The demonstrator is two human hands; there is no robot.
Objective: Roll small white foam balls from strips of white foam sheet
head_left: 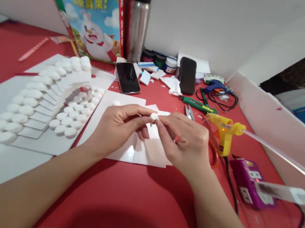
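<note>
Between my two hands, over the middle of the table, is a small white rounded piece [154,117]. My left hand [123,123] pinches it from the left with thumb and forefinger. From the other side, the thumb and fingertips of my right hand [185,138] press on it too. White sheets [123,151] lie flat beneath both hands. Another white round piece [116,103] rests on the sheet behind my left hand. Further left are a fanned row of white cards with round white ends [27,110] and a cluster of white discs [72,116].
A yellow hot glue gun [225,133] with a long clear stick stands right, by a purple box [251,183]. Behind are a green-handled tool [198,105], scissors [190,112], a phone [128,78], a black case [187,75], a steel flask [137,19] and a printed bag [92,16].
</note>
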